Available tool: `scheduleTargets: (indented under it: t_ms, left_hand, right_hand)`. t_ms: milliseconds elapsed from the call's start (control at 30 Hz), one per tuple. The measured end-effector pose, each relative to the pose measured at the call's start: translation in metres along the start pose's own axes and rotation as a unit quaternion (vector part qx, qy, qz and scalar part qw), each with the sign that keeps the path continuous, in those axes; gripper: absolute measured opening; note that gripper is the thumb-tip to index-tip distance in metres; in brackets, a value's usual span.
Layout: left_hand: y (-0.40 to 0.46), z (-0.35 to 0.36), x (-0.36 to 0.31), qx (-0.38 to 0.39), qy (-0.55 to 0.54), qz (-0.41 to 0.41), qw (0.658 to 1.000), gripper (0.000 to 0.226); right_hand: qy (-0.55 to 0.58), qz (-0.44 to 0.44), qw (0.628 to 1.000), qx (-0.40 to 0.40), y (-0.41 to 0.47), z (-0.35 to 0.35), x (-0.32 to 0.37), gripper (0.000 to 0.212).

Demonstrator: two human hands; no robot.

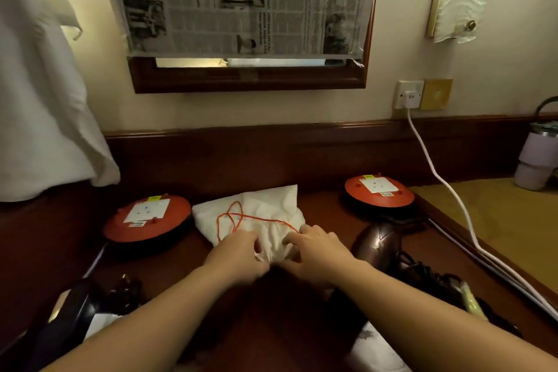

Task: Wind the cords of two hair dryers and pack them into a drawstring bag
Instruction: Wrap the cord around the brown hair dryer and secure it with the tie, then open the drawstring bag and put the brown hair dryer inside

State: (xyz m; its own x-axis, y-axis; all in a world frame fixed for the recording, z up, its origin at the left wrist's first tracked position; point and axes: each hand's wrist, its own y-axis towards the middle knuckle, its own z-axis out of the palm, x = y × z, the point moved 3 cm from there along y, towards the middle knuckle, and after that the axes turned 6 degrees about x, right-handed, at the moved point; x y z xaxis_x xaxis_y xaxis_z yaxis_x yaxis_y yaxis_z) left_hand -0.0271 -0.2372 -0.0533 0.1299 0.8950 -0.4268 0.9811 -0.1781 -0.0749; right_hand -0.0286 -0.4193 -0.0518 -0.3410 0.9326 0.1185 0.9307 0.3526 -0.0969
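Fingers (pixel 241 243) of the left hand (pixel 238 257) curl into the gathered mouth of the white drawstring bag (pixel 259 214), and those of the right hand (pixel 314 254) do the same from the other side, so both hands pinch the bunched cloth at the bag's near end. Thumbs and fingertips sink into the folds, so exactly how each grip closes is hard to make out. Both forearms reach in from the bottom of the frame and meet at its centre, palms down, wrists nearly level with the counter (pixel 271 166).

The bag lies flat on the dark wood in the middle of the frame, its orange drawstring (pixel 238 216) looped loosely over the cloth. Whether anything is inside the bag cannot be told.

Just right of the right hand sits a dark glossy hair dryer (pixel 380 246), its handle hidden behind the wrist, with a black coiled cord (pixel 422 273) trailing toward the lower right. At lower left another dark hair dryer (pixel 69 308) is partly cut off and blurred; its shape is unclear.

Two round orange socket reels (pixel 148 216) flank the bag, one at centre left and the other (pixel 379 190) at centre right. A white cable (pixel 437 178) runs from a wall socket (pixel 409 95) down the right side. Newspaper (pixel 241 0) covers a framed mirror at the top, and a pale tumbler (pixel 534 157) is cut by the right edge.
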Motion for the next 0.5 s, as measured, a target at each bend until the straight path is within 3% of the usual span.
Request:
scheduleTargets:
  t_ms: [133, 267, 400, 500]
  left_hand:
    - [0.003, 0.016, 0.006, 0.038, 0.011, -0.01, 0.999, 0.018]
    - [0.007, 0.023, 0.008, 0.021, 0.028, -0.005, 0.999, 0.017]
    - [0.005, 0.021, 0.007, -0.025, 0.097, 0.031, 0.994, 0.022]
    - [0.005, 0.02, 0.007, -0.036, 0.08, 0.066, 0.994, 0.027]
  right_hand:
    - [0.043, -0.031, 0.998, 0.026, 0.016, 0.009, 0.019, 0.04]
    - [0.024, -0.035, 0.999, 0.028, 0.025, 0.014, 0.026, 0.019]
    - [0.012, -0.026, 0.999, 0.016, 0.032, 0.019, 0.029, 0.021]
    - [0.032, -0.043, 0.999, 0.007, 0.029, 0.014, 0.034, 0.018]
